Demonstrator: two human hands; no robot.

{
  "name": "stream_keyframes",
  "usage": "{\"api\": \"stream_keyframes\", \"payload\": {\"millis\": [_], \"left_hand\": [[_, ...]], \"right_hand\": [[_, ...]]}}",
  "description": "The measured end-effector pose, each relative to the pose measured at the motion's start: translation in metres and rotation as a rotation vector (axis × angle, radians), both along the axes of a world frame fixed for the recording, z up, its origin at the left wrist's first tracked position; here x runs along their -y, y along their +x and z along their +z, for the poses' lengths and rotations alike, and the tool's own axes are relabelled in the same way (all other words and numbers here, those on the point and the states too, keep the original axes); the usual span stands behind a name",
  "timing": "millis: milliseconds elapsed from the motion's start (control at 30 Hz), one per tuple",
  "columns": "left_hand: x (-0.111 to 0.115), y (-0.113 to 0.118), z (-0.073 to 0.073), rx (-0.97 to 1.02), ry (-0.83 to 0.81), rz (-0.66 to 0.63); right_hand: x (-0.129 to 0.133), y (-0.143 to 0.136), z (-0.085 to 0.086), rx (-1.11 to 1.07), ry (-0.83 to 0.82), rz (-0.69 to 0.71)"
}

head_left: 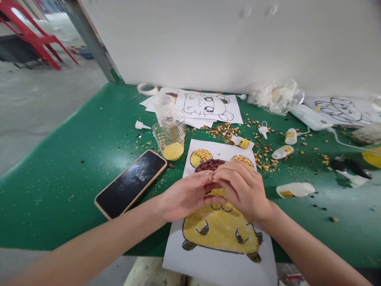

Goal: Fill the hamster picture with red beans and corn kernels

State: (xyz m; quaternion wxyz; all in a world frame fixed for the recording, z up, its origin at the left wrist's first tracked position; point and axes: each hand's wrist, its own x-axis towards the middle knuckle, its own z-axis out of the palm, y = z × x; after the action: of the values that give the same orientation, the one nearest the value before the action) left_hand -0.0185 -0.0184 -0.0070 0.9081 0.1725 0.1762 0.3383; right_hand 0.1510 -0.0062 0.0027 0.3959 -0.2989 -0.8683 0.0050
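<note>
Head view: the left hand (187, 194) and right hand (244, 188) meet above the seed-covered animal picture (217, 234), which lies on its paper at the near edge of the tabletop (59, 190), partly overhanging it.

Step in hand (judgement): dressing the picture with grain, well advanced. The body is largely yellow, dark red beans (210, 163) fill the top of the head, and corn kernels (204, 155) sit in the ears. Small pale patches show in the yellow. The middle of the face is partly hidden by the hands.

Next move (judgement): calls for light, close fingertip control over the face, so that loose grain falls where wanted and set pieces are not brushed off.

Pose: both forearms reach in from the lower corners and converge. Left hand is relaxed, palm turned inward, with a gap between thumb and fingers; nothing seen in it. Right hand arches palm-down, fingers bent, tips at the left thumb. Cannot tell whether the right fingers pinch anything; their inner side is hidden.

Nearby: clear cup (169, 133) with yellow grain (173, 151) beyond the phone (131, 184); white glue bottle (295, 190) right of the paper, apart from it.
</note>
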Motion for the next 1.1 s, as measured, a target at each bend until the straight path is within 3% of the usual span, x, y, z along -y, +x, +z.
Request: {"api": "stream_keyframes", "payload": {"millis": [200, 600, 1100], "left_hand": [[0.000, 0.001, -0.001, -0.059, 0.023, -0.017], [-0.004, 0.000, -0.001, -0.025, 0.020, -0.027], [-0.001, 0.002, -0.005, -0.064, 0.028, 0.001]], "right_hand": [[0.000, 0.000, -0.004, 0.084, -0.003, -0.011], [0.000, 0.004, 0.005, -0.095, 0.009, 0.010], [-0.001, 0.000, 0.001, 0.006, -0.018, 0.030]]}}
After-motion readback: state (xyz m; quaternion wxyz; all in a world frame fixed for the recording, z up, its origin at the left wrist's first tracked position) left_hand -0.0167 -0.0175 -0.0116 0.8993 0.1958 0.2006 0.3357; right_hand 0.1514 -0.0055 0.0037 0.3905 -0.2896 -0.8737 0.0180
